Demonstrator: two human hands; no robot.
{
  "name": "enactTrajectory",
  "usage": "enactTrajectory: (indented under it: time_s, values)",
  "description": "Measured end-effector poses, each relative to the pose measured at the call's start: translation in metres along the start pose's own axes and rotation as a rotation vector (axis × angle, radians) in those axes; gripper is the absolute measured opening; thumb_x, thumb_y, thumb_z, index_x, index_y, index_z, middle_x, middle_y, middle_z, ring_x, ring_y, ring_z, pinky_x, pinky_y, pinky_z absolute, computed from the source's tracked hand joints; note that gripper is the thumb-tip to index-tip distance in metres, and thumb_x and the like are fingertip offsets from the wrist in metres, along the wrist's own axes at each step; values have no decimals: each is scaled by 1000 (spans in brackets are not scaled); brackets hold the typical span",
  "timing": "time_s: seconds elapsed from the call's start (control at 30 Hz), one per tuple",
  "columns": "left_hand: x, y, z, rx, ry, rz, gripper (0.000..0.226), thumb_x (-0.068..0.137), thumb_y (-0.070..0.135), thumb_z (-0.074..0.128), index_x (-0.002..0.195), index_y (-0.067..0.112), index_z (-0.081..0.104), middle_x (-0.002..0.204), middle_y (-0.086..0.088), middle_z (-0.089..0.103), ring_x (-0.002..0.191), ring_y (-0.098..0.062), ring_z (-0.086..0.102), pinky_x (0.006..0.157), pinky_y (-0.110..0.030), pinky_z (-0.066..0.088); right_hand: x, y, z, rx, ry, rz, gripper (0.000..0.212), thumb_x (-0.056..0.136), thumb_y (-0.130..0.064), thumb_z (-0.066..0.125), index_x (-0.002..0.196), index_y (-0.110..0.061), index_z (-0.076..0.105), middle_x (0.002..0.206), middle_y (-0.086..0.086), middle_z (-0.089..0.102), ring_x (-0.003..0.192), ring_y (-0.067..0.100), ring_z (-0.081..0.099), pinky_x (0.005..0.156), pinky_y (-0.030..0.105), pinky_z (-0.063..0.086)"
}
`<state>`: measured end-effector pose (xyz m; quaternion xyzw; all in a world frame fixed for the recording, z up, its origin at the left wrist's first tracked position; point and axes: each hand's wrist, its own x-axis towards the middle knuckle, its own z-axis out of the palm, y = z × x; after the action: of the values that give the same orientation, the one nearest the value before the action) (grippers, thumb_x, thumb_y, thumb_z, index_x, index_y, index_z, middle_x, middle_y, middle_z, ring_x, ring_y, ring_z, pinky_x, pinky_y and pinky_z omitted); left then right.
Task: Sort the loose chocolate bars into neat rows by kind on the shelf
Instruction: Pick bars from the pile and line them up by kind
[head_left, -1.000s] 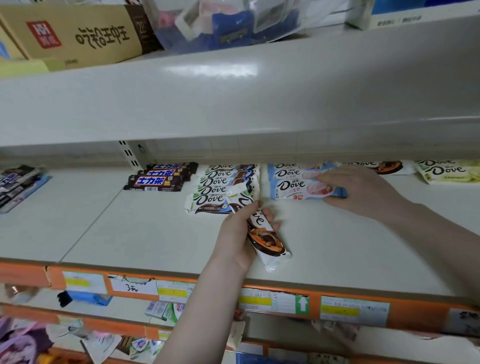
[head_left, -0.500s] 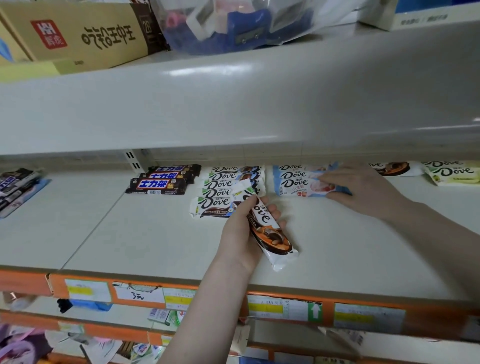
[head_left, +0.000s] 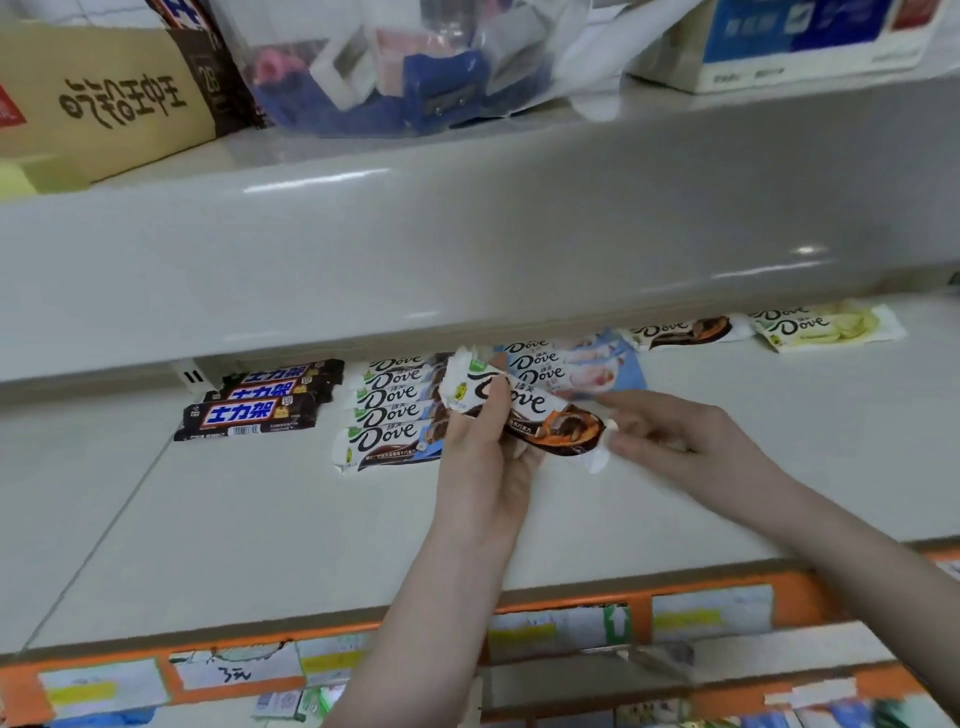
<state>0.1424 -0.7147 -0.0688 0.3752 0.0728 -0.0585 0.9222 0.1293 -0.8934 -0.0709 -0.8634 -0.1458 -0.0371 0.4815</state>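
Lifted off the shelf (head_left: 260, 545) since the earlier frames, the orange-and-brown Dove bar (head_left: 524, 410) is now hanging above the white surface, turned nearly flat with its printed face toward the camera. The right hand (head_left: 670, 441) has left the pink-and-blue Dove row (head_left: 571, 366) it was pressing and is reaching across, fingertips meeting the bar's crimped right end; whether they are pinching that end or only touching it, I cannot tell. The left hand (head_left: 485, 452) is gripping the bar's left half, thumb across the logo and fingers curled behind, probably so the label can be read and matched to a kind.

Farther back, rows are already forming: black bars with blue lettering (head_left: 249, 415) at the left, blue-and-brown Dove bars (head_left: 389, 415) just beside them, overlapping like shingles. A single matching orange-and-brown bar (head_left: 685, 330) is lying far right, near a yellow-green Dove bar (head_left: 826, 327). Judging by that, the held bar likely belongs there, well apart from where it is being held now.
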Motion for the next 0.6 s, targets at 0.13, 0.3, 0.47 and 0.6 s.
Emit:
enactTrajectory:
  time_s: [0.13,0.3,0.47,0.6]
  values:
    - [-2,-17,12,95,-36,-44,11,84,-3,59,87,6,65,72,-5,71,65,-14,67,63,-27,57,-13,6,-15,221,108,58,27,81,0,63,106,-9,66,70,10,60,61,15,53,62,15,47]
    - [-12,-41,29,486,-32,16,18,73,-2,71,85,11,71,89,-1,73,79,-17,67,65,-27,56,-29,29,-72,133,189,21,19,81,-8,65,90,-23,73,70,26,49,65,23,46,67,31,36]
    - [-18,-82,71,580,9,14,13,70,2,75,77,12,73,102,-18,70,88,-31,67,83,-42,53,-40,53,-110,-271,89,-184,28,71,-21,76,99,-21,70,96,-7,61,93,3,52,84,7,36]
    - [-17,-106,91,597,26,3,12,72,3,74,79,12,73,102,-20,70,89,-33,66,84,-43,52,-41,75,-136,-585,-80,-350,47,70,-38,72,114,-21,64,101,-3,66,93,15,57,82,27,40]
